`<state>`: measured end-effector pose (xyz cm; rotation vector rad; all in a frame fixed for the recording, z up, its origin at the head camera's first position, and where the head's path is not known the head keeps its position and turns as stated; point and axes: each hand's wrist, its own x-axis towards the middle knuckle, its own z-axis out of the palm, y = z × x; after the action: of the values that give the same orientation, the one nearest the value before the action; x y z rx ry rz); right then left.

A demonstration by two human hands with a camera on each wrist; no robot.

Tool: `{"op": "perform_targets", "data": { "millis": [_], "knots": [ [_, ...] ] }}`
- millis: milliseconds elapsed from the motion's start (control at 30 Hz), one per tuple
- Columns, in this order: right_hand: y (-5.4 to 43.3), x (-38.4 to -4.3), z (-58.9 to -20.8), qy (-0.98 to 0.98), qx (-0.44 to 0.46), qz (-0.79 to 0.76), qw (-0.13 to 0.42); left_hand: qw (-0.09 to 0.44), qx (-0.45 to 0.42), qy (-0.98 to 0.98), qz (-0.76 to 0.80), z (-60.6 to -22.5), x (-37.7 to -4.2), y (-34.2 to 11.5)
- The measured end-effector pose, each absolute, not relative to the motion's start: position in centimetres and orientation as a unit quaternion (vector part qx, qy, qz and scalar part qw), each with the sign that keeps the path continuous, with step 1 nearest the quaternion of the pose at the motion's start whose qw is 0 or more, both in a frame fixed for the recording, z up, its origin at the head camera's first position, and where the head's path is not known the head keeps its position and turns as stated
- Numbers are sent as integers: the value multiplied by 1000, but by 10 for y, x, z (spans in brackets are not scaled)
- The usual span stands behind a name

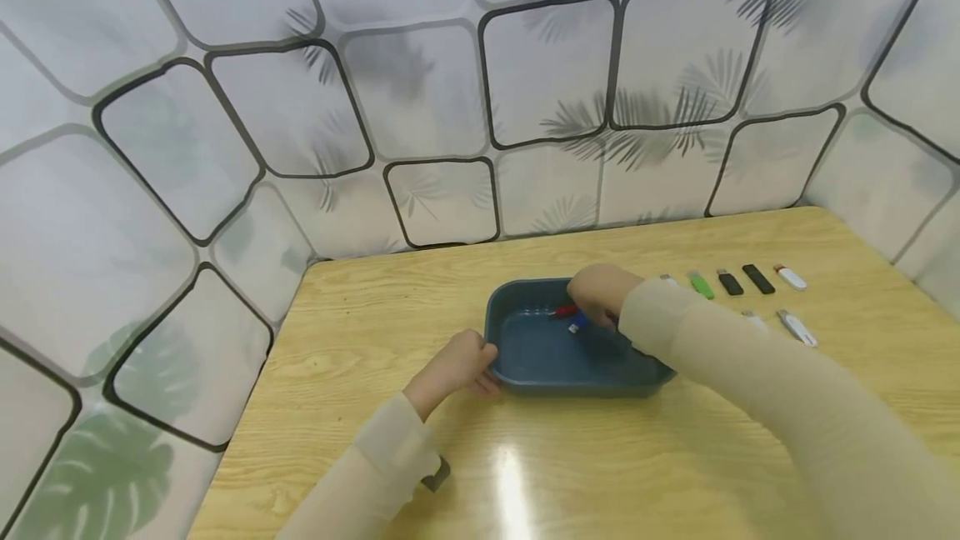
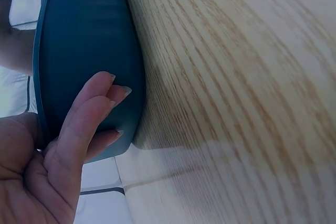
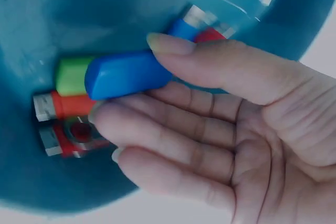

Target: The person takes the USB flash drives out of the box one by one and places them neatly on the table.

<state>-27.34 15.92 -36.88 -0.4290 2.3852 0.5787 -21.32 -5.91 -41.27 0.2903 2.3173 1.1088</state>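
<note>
A dark blue-green plastic bin [image 1: 555, 369] sits on the wooden table. My left hand [image 1: 457, 361] grips its left end, the thumb at the rim and the fingers along the outer wall [image 2: 89, 30]. My right hand [image 1: 603, 294] reaches down inside. In the right wrist view, its thumb and fingers pinch a blue USB stick [image 3: 126, 74]. Beside and below that lie a green USB stick [image 3: 72, 76] and two red ones, one with a plain body [image 3: 73, 104]. Another blue stick [image 3: 182, 29] and a red one [image 3: 209, 35] rest farther along the bin floor.
To the bin's right, several USB sticks lie on the table in two rows: green [image 1: 701, 285], black [image 1: 730, 282], long black [image 1: 759, 278], white and red [image 1: 791, 277], and silver-white [image 1: 797, 328]. My right forearm partly covers others. A patterned cloth wall [image 1: 435, 107] stands behind.
</note>
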Motion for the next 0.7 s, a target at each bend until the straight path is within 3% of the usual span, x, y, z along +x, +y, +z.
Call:
{"op": "perform_targets", "data": {
  "millis": [367,700],
  "knots": [
    [183,-280,-332,910,-114,116,382,274,104,864,409,-413,-210,-57],
    [234,-270,-305,924,-87,65,366,275,100,866,405,-411,-209,-58]
  ]
}}
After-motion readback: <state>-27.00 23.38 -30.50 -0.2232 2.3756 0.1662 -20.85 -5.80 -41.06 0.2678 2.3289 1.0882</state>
